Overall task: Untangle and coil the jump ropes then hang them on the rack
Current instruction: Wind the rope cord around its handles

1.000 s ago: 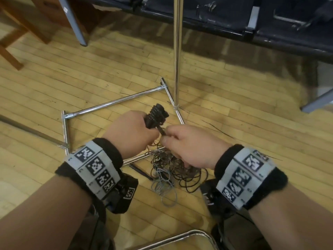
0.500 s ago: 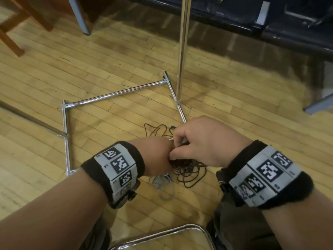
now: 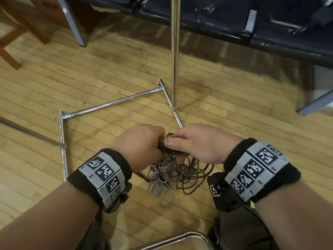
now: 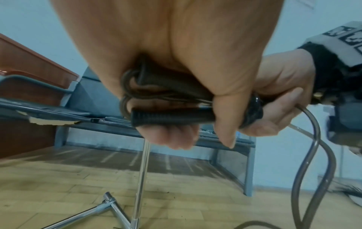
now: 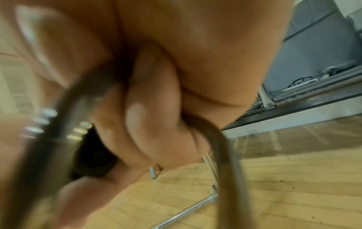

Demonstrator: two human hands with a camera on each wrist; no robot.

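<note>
Head view, nearest first: a curved chrome tube (image 3: 180, 239) is seen at the bottom edge, and beyond it a tangled heap of dark and grey jump ropes (image 3: 173, 175) is spread on the wooden floor (image 3: 54, 78), just inside the rack's base frame (image 3: 111, 103). Above that heap a black ribbed handle (image 4: 168, 118) is gripped by the left hand (image 3: 138, 147), the fingers curled round it together with a few loops of cord. Beside it, the right hand (image 3: 200, 143) is closed on the same bundle: the handle's end cap is pinched from the side, and a brown cord (image 5: 225, 155) is caught under its curled fingers and trails down toward the heap. Beyond the hands, the rack's upright pole (image 3: 174, 51) is seen rising from the base frame, and a dark bench (image 3: 234, 24) is set farthest back.

The untangling and coiling step is judged to be in hand; nothing is seen hung yet. For the next move, the trailing cord must be drawn free of the heap and laid in even loops against the handle, with the left grip kept firm so that the gathered loops are not spilled.
</note>
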